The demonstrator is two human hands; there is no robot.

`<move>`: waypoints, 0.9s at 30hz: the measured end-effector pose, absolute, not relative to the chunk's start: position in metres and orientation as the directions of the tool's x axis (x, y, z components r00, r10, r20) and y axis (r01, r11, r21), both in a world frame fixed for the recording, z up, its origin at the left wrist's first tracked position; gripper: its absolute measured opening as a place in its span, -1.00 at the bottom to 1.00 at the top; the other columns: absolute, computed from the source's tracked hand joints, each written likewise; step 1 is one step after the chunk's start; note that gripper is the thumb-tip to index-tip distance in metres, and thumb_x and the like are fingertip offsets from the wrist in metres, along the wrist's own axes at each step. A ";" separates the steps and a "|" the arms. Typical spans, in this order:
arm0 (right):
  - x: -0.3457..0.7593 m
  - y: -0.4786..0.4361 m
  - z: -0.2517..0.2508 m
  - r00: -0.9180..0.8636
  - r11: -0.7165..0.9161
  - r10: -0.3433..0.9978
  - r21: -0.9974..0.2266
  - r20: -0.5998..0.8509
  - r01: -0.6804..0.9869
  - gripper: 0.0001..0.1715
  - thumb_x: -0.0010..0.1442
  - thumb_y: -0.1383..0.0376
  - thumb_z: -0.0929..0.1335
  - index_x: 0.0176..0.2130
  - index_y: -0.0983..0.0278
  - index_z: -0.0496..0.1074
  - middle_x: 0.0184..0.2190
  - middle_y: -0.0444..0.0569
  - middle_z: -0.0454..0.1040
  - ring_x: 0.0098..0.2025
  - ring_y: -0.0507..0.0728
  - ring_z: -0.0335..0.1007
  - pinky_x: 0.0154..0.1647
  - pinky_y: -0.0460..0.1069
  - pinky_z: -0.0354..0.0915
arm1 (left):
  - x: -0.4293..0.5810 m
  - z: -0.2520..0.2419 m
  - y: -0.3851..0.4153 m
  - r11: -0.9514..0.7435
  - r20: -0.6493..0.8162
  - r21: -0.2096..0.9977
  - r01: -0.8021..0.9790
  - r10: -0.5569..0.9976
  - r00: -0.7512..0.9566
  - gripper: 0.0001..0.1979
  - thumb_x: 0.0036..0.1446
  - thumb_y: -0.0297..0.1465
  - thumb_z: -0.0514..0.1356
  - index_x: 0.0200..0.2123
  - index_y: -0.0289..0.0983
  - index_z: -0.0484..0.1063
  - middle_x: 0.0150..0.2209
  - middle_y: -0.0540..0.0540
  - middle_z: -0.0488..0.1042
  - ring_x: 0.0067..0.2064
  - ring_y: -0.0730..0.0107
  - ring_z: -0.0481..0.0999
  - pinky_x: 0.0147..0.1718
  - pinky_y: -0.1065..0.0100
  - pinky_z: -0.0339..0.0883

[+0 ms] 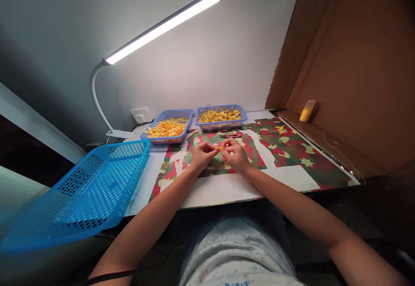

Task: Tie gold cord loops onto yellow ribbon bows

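Note:
Over the middle of the table, my left hand [202, 154] and my right hand [235, 154] meet fingertip to fingertip. Both are closed in a pinch on one small yellow piece [220, 148], thin and string-like, whose exact kind is too small to make out. Just beyond the hands lies a pair of dark reddish tweezers or snips [231, 136]. Behind that stands a blue-purple basket [221, 126] heaped with golden, looped stringy pieces [220, 114]. To its left, another such basket [165, 140] holds orange-yellow ribbon-like pieces [168, 128] and thin golden strands.
A large bright blue perforated basket [106, 186] juts past the table's left edge. A lamp [165, 24] on a bent neck shines overhead. Camouflage-patterned sheeting [292, 147] covers parts of the white table. On the right, a small bottle of yellow stuff [306, 111] stands by a cardboard wall [356, 70].

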State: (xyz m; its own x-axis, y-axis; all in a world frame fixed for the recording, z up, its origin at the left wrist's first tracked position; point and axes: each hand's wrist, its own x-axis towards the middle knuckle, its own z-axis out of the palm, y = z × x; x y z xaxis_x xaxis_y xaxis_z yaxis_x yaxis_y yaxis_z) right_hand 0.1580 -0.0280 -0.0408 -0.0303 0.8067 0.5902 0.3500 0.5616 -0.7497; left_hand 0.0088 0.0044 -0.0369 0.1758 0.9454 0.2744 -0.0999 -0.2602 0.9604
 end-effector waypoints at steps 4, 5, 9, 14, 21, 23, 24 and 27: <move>0.155 -0.032 -0.042 -0.036 0.619 0.746 -0.673 0.665 0.406 -0.63 0.09 0.37 0.27 -0.70 0.23 0.20 -0.34 -0.02 0.34 -0.24 0.14 0.24 -0.15 0.09 0.21 | 0.009 -0.037 0.005 -0.261 0.277 0.959 -0.111 0.944 0.179 -0.59 -0.35 -0.19 0.47 -0.61 -0.28 0.34 -0.54 0.03 0.48 -0.49 0.50 0.39 -0.43 0.39 0.31; 0.154 -0.033 -0.042 -0.042 0.628 0.735 -0.655 0.677 0.420 -0.62 0.10 0.37 0.27 -0.69 0.23 0.19 -0.34 -0.02 0.34 -0.24 0.14 0.24 -0.14 0.10 0.21 | 0.008 -0.036 0.004 -0.261 0.278 0.959 -0.110 0.943 0.184 -0.59 -0.35 -0.19 0.47 -0.60 -0.28 0.33 -0.53 0.03 0.48 -0.49 0.49 0.40 -0.42 0.39 0.32; 0.152 -0.035 -0.043 -0.071 0.648 0.705 -0.600 0.706 0.469 -0.62 0.13 0.38 0.27 -0.68 0.24 0.19 -0.33 -0.01 0.33 -0.25 0.14 0.21 -0.16 0.11 0.20 | 0.007 -0.035 0.004 -0.258 0.274 0.961 -0.105 0.942 0.195 -0.60 -0.31 -0.22 0.46 -0.59 -0.28 0.31 -0.53 0.04 0.46 -0.48 0.50 0.40 -0.42 0.40 0.30; 0.151 -0.035 -0.047 -0.091 0.652 0.679 -0.542 0.728 0.530 -0.64 0.12 0.40 0.25 -0.66 0.23 0.16 -0.33 -0.01 0.33 -0.25 0.14 0.21 -0.18 0.09 0.20 | 0.007 -0.036 0.005 -0.259 0.277 0.959 -0.114 0.942 0.189 -0.62 -0.31 -0.25 0.46 -0.61 -0.27 0.31 -0.55 0.05 0.44 -0.50 0.51 0.39 -0.44 0.41 0.29; 0.149 -0.036 -0.048 -0.109 0.653 0.669 -0.513 0.735 0.557 -0.66 0.14 0.42 0.24 -0.63 0.23 0.18 -0.32 0.00 0.33 -0.25 0.16 0.19 -0.20 0.10 0.18 | 0.006 -0.038 0.007 -0.305 0.322 0.946 -0.109 0.923 0.211 -0.66 -0.27 -0.26 0.44 -0.61 -0.27 0.34 -0.55 0.04 0.44 -0.50 0.50 0.39 -0.47 0.42 0.27; 0.149 -0.036 -0.049 -0.114 0.651 0.669 -0.505 0.735 0.567 -0.66 0.14 0.42 0.24 -0.63 0.23 0.18 -0.31 0.01 0.33 -0.25 0.16 0.19 -0.20 0.11 0.17 | 0.005 -0.038 0.008 -0.330 0.342 0.940 -0.089 0.915 0.214 -0.69 -0.24 -0.28 0.43 -0.61 -0.27 0.35 -0.55 0.04 0.44 -0.50 0.50 0.38 -0.48 0.43 0.26; 0.149 -0.036 -0.049 -0.116 0.651 0.666 -0.498 0.737 0.573 -0.66 0.15 0.42 0.24 -0.62 0.23 0.19 -0.31 0.01 0.34 -0.25 0.16 0.19 -0.20 0.11 0.17 | 0.004 -0.039 0.008 -0.343 0.351 0.936 -0.074 0.911 0.216 -0.70 -0.23 -0.29 0.42 -0.61 -0.27 0.35 -0.55 0.04 0.44 -0.50 0.50 0.39 -0.48 0.43 0.27; 0.148 -0.037 -0.050 -0.109 0.637 0.661 -0.478 0.742 0.605 -0.67 0.15 0.44 0.24 -0.61 0.23 0.20 -0.30 0.01 0.35 -0.24 0.17 0.20 -0.19 0.11 0.16 | 0.004 -0.039 0.007 -0.403 0.394 0.915 -0.002 0.892 0.220 -0.76 -0.17 -0.32 0.38 -0.60 -0.27 0.37 -0.54 0.02 0.46 -0.50 0.48 0.40 -0.48 0.42 0.29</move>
State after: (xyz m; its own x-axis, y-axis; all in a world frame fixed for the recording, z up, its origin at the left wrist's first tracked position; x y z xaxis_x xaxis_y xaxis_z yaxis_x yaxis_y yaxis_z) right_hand 0.1479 -0.0365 -0.0504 -0.1089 0.6610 0.7424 0.6051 0.6367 -0.4780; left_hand 0.0035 0.0071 -0.0394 0.2199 0.8925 0.3938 -0.0018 -0.4033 0.9151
